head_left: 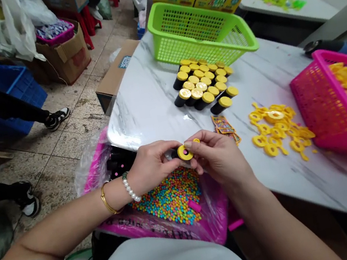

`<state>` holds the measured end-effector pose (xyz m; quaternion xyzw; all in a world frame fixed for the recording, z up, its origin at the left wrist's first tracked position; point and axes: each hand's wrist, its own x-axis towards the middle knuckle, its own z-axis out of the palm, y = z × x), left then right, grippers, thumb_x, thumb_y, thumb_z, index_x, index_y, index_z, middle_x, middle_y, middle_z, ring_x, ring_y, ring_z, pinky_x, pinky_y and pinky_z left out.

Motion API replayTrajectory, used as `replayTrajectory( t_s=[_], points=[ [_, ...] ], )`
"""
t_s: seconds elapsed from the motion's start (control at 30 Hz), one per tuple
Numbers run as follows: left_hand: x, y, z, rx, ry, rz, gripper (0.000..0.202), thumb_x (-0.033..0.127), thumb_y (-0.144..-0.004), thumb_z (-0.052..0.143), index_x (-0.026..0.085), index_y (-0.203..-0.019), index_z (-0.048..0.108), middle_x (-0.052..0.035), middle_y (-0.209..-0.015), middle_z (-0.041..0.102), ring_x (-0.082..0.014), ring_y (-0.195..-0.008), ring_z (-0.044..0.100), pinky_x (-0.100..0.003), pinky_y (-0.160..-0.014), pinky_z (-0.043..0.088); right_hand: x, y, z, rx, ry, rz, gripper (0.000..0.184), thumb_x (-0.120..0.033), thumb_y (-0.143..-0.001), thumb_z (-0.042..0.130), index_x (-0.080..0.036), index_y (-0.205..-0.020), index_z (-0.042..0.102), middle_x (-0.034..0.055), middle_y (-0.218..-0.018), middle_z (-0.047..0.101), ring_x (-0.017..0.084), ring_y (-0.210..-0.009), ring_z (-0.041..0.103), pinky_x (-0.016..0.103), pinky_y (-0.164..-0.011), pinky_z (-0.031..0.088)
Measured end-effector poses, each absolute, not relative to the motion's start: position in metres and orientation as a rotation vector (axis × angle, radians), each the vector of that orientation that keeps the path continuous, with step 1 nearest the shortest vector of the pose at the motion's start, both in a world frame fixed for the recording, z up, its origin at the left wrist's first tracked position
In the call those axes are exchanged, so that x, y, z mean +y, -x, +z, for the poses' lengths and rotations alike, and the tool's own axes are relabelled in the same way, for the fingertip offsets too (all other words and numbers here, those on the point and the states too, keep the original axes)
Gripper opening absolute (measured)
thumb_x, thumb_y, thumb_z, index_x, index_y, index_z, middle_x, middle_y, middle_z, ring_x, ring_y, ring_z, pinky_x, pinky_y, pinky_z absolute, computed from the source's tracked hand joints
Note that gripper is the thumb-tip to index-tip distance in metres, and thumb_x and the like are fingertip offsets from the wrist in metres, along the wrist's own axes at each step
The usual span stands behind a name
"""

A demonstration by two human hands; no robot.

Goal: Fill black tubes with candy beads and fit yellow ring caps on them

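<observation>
My left hand [149, 166] is closed around a small black tube [174, 153], mostly hidden by the fingers. A yellow ring-shaped cap [183, 155] sits at the tube's end, its hole facing me. My right hand [220, 157] pinches this cap with thumb and fingertips; whether it is fully seated I cannot tell. Below both hands, colourful candy beads [168, 198] fill a plastic-lined pink tray [210, 226], with a bright pink scoop-like piece [194, 206] on them. More black tubes [120, 159] lie at the tray's far left, partly behind my left hand.
Several yellow-capped black tubes [207, 80] stand grouped on the marbled table [145, 103], before a green basket [205, 43]. Loose yellow rings [275, 127] and printed cards [223, 124] lie nearer. A pink basket [327, 107] holds more yellow pieces. A person's leg [16, 97] shows at left.
</observation>
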<state>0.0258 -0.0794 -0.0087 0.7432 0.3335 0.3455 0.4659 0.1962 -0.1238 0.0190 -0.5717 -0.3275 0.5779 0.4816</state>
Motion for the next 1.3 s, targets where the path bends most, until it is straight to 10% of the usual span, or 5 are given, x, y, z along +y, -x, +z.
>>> replayTrajectory(
  t_s=[0.37,0.8,1.03,1.3],
  points=[
    [-0.083,-0.034,0.004,0.727,-1.165,0.572,0.022,0.035,-0.089,0.066,0.014,-0.093,0.06,-0.0023,-0.067,0.07,-0.009,-0.048,0.062,-0.016,-0.04,0.047,-0.126,-0.199,0.016,-0.903,1.394,1.475,0.04,-0.047,-0.075,0.082,-0.018,-0.08,0.055,-0.0022,-0.055,0.064,0.011,-0.043,0.06,0.019,-0.042,0.05],
    [-0.094,-0.035,-0.019,0.792,-1.887,1.02,0.027,0.021,-0.079,0.075,0.015,-0.102,0.063,-0.0043,-0.091,0.07,-0.0095,-0.062,0.063,-0.022,-0.059,0.055,-0.135,-0.198,0.01,-0.937,1.392,1.168,0.035,-0.051,-0.085,0.068,-0.017,-0.094,0.069,-0.0011,-0.064,0.062,0.008,-0.051,0.055,0.021,-0.048,0.047],
    [-0.096,-0.04,-0.02,0.727,-2.07,1.098,0.02,0.014,-0.085,0.062,0.015,-0.106,0.064,-0.006,-0.093,0.073,-0.0141,-0.074,0.066,-0.027,-0.068,0.056,-0.115,-0.217,0.024,-0.988,1.371,1.688,0.038,-0.047,-0.074,0.079,-0.018,-0.09,0.06,-0.0072,-0.052,0.052,0.005,-0.036,0.037,0.018,-0.036,0.026],
    [-0.097,-0.044,-0.017,0.839,-2.042,1.046,0.013,0.012,-0.083,0.063,0.015,-0.095,0.067,-0.0019,-0.078,0.07,-0.0132,-0.067,0.063,-0.026,-0.065,0.052,-0.127,-0.198,0.025,-1.561,1.694,0.914,0.021,-0.041,-0.094,0.056,-0.02,-0.096,0.051,-0.0048,-0.063,0.053,0.011,-0.056,0.05,0.025,-0.054,0.039]
  ],
)
